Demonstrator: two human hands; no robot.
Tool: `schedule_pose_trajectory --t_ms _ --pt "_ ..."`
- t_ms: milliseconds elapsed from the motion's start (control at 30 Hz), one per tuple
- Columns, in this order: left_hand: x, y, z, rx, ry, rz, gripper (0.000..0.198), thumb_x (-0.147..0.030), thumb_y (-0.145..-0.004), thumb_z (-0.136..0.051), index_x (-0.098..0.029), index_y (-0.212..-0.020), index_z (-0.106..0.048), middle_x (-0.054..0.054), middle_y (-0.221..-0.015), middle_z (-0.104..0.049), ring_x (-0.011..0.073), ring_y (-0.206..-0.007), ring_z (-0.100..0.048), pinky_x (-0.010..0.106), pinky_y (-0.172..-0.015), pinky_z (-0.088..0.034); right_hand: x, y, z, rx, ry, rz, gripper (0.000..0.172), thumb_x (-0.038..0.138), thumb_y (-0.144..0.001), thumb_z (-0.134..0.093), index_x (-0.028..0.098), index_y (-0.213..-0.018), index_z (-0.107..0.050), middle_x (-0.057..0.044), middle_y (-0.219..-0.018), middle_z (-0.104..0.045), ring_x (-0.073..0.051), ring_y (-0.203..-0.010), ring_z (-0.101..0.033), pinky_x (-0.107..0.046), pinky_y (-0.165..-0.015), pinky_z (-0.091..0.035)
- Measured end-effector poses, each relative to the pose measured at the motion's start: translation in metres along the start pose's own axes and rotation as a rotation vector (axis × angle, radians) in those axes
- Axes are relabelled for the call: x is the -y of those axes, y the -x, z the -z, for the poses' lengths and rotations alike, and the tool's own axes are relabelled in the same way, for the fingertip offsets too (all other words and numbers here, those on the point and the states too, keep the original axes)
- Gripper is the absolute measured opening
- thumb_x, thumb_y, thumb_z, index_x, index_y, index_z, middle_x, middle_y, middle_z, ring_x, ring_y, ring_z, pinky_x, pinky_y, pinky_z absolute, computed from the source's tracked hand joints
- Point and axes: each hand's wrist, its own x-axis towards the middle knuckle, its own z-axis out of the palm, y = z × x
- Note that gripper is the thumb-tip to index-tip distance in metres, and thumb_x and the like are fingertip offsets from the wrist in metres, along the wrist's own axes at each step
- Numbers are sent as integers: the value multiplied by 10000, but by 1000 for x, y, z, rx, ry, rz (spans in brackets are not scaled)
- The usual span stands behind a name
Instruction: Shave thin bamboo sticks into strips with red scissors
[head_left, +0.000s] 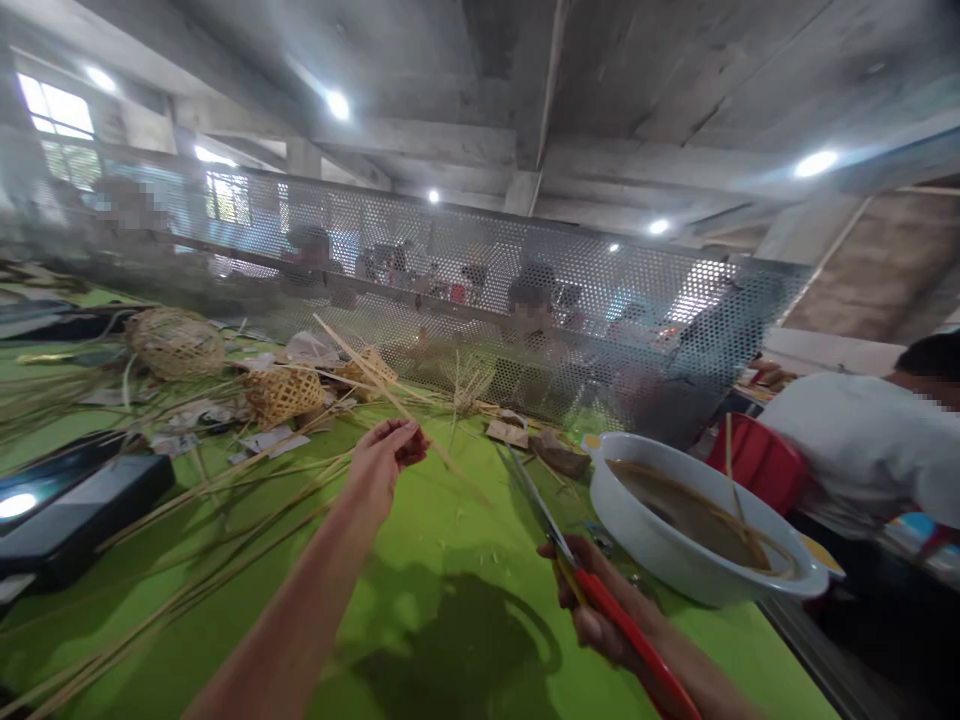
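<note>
1. Left hand (386, 455): grip pinched on a bamboo strip (352, 355), which slants from 10 to 4 o'clock.
2. Right hand (592, 610): grip clamped on red-handled scissors (630, 632) (blades toward 11 o'clock); the strip is near, at 10 o'clock.
3. White basin (637, 540): on the green surface (450, 560), at 2 o'clock.

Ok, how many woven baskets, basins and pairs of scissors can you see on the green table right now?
Woven baskets: 3
White basin: 1
Scissors: 1, held in the right hand
Total: 5
Not counted: the thin strip pinched in the left hand, and the loose strips lying on the table.
</note>
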Motion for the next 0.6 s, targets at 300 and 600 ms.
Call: schedule_pose_trajectory --t_ms 300,600 --pt "-3 6 -5 8 26 -8 214 -263 -580 -772 -135 -696 -647 12 -623 -659 126 -577 -619 248 -596 -509 1 0 -2 38 111 -23 610 695 -764 -487 281 -1209 -541 -14 -787 -509 -191 -670 -464 -304 -601 -388" --pt "-1 4 -4 -23 -7 -10 224 -269 -576 -773 -135 -697 -641 15 -607 -659 133 -565 -618 269 -610 -513 -10 -3 -16 -12 -47 -59 719 802 -639 -506 266 -1110 -598 -18 -730 -494 -149 -567 -374 -285 -494 -313"
